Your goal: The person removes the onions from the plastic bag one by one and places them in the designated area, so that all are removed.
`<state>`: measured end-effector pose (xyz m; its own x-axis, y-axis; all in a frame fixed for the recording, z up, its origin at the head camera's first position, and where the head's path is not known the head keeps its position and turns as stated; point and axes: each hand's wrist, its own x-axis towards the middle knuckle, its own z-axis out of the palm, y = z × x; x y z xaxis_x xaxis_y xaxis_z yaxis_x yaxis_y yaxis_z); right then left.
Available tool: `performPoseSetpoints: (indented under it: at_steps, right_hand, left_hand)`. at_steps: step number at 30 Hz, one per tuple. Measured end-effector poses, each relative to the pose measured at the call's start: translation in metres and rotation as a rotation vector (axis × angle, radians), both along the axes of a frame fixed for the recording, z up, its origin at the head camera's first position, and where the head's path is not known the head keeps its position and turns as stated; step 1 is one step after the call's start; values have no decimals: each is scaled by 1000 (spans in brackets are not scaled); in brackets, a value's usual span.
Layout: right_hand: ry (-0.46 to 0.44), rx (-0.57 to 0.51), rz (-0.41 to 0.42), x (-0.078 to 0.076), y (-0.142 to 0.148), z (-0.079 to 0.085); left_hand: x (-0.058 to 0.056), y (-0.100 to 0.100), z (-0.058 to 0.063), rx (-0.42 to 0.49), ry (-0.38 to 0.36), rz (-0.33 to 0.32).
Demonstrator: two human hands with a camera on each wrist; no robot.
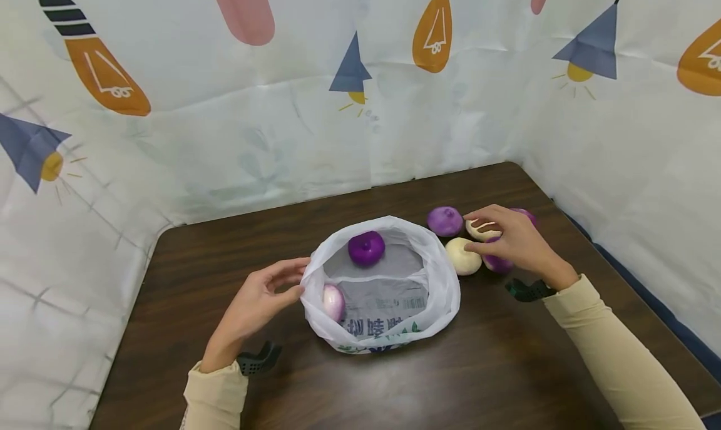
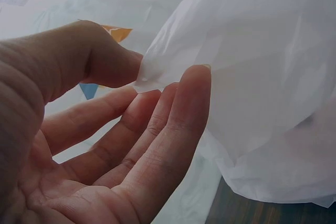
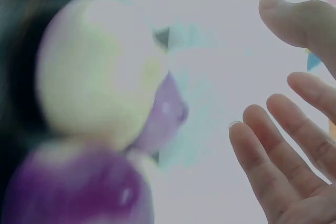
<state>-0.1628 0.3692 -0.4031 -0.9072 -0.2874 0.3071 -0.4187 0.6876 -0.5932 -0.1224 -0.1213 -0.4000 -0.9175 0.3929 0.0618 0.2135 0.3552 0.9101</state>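
Observation:
A white plastic bag point(image 1: 447, 292) stands open on the table, its rim rolled outward. Inside it lie a deep purple onion point(image 1: 366, 248) at the back and a pale pink-and-white onion point(image 1: 333, 302) at the left. My left hand point(image 1: 260, 302) pinches the bag's left edge between thumb and fingers; the left wrist view shows the thin plastic point(image 2: 252, 72) there. Over a cluster of onions right of the bag, my right hand point(image 1: 514, 239) hovers with fingers spread and nothing held. Nearest its thumb is a white onion point(image 1: 463, 257). In the right wrist view, a blurred white onion point(image 3: 97, 72) sits apart from the fingers.
The cluster also has a purple onion point(image 1: 445, 221) at its left, another white onion point(image 1: 479, 231) partly behind the right hand, and purple onions point(image 1: 497, 262) below and beyond it. A dark wooden table point(image 1: 191, 280) carries everything, with a patterned white curtain point(image 1: 281, 142) behind.

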Motion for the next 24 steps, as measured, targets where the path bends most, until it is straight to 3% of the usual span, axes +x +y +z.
performPoseSetpoints:
  at_steps: [3,10,17,24]
  right_hand:
    - [-13,6,40,-8,-22,3]
    - [2,-31,222,-28,-77,2]
    - [-67,3,303,-46,-117,-6]
    - [-76,5,311,-60,-141,-15]
  left_hand:
    - [0,-1,-1,11,-5,0]
    - [1,-2,-1,39,-21,-1]
    - [3,-1,0,70,-32,-12]
    - [4,1,0,65,-35,-6]
